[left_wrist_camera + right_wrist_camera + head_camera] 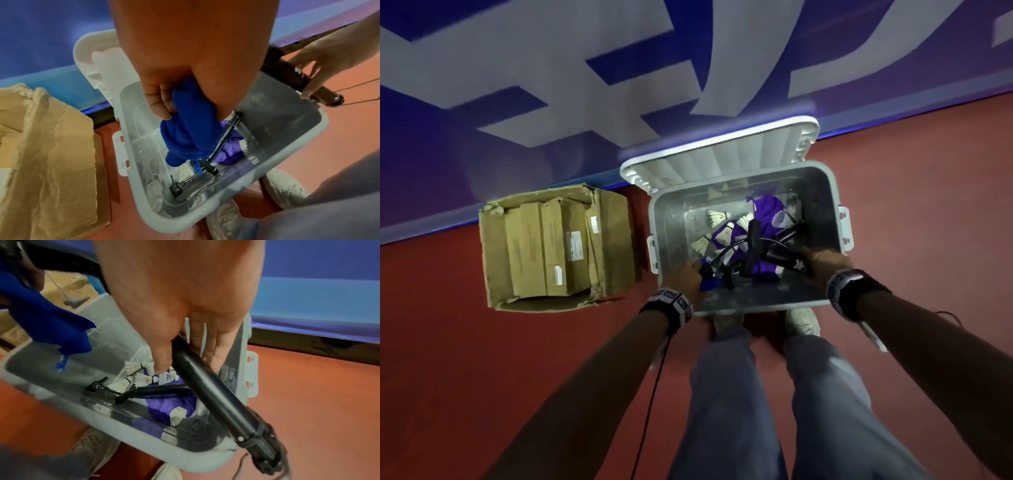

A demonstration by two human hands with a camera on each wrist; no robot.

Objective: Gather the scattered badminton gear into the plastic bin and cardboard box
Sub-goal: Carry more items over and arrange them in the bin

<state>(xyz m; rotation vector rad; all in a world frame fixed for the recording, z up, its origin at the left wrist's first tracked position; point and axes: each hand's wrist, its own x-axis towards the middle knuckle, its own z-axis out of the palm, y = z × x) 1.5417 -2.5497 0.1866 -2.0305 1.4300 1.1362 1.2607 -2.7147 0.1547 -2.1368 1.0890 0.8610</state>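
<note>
My left hand [164,91] grips a bunched blue cloth [189,128] over the plastic bin [763,306]; my right hand [185,318] curls round a black pump barrel [216,395] at its rim. Shuttlecocks [144,378] lie inside. The cardboard box [558,246] sits farther left.

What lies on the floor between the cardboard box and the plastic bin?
Nothing: only a bare strip of red floor separates the cardboard box from the plastic bin, and they do not touch. The head view shows this best.
</note>
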